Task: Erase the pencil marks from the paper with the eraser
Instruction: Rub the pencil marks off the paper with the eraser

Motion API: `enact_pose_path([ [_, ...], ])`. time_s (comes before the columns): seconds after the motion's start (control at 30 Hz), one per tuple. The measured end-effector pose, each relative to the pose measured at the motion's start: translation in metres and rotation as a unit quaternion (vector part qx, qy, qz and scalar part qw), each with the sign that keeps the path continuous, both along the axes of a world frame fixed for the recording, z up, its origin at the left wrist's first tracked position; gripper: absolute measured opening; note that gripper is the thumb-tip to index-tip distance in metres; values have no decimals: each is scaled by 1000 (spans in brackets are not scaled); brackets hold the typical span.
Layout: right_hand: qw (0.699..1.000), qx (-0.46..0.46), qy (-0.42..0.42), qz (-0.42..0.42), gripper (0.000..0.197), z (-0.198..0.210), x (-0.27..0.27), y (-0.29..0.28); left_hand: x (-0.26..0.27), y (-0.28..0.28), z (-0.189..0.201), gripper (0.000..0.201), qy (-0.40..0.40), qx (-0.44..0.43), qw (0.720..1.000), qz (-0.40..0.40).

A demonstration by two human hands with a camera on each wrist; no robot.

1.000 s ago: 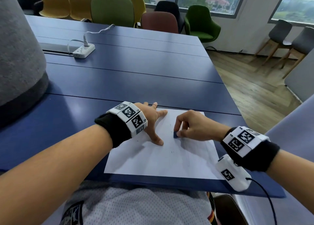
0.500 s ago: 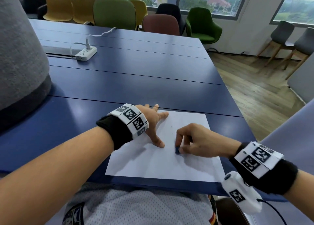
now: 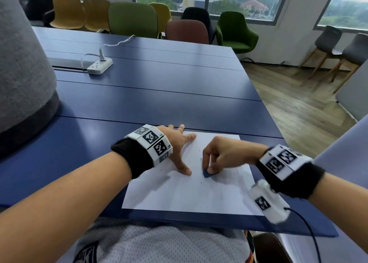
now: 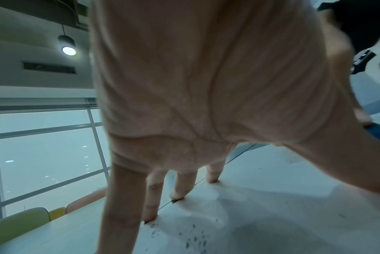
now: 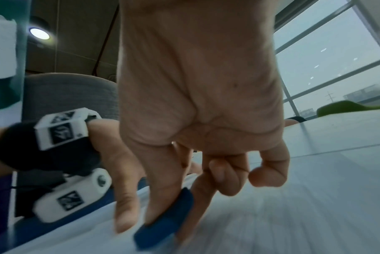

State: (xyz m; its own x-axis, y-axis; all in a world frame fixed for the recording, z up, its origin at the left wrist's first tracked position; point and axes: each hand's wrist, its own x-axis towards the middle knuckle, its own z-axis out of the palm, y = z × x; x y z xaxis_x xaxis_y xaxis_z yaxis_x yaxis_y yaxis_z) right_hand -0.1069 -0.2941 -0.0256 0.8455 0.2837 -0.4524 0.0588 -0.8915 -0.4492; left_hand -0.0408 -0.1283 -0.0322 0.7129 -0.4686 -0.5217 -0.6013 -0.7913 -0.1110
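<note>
We're at the near edge of the blue table, and our sheet of paper lies flat on it, right in front of us. Our left hand is spread wide, fingers straight, fingertips planted on the sheet's far left part, thumb reaching toward the middle. Just beside that thumb, our right hand pinches the blue eraser between thumb and forefinger, the other fingers curled in behind. From the right wrist we see the eraser tilted, its lower end down on the paper, the sheet beneath blurred. A few small dark marks show on the paper around the eraser, and from the left wrist we catch a scatter of grey specks near our fingertips. Farther back on the table sits a white power strip with its cable, and coloured chairs line the windows.
</note>
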Motion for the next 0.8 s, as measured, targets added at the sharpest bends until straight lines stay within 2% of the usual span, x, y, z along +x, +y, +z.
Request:
enact_pose_path([
  [0.13, 991, 7, -109, -72, 8, -4, 40, 3, 0, 1, -1, 125, -9, 3, 1000, -6],
  [0.2, 986, 23, -136, -99, 7, -8, 48, 4, 0, 1, -2, 123, -16, 2, 1000, -13],
  [0.3, 991, 45, -109, -71, 7, -9, 37, 0, 1, 1, -1, 124, -15, 0, 1000, -12],
  [0.4, 998, 24, -52, -19, 8, -5, 33, -2, 1, 2, -1, 126, -7, -1, 1000, -3],
  [0.57, 986, 33, -139, -87, 3, -10, 47, -1, 2, 2, -1, 125, -10, -4, 1000, -6],
  [0.73, 999, -4, -47, -4, 5, -3, 33, -7, 3, 1, -2, 127, -11, 4, 1000, -4],
  [0.8, 996, 0, -81, -29, 5, -4, 42, -9, 2, 1, -3, 127, -11, 4, 1000, -5],
])
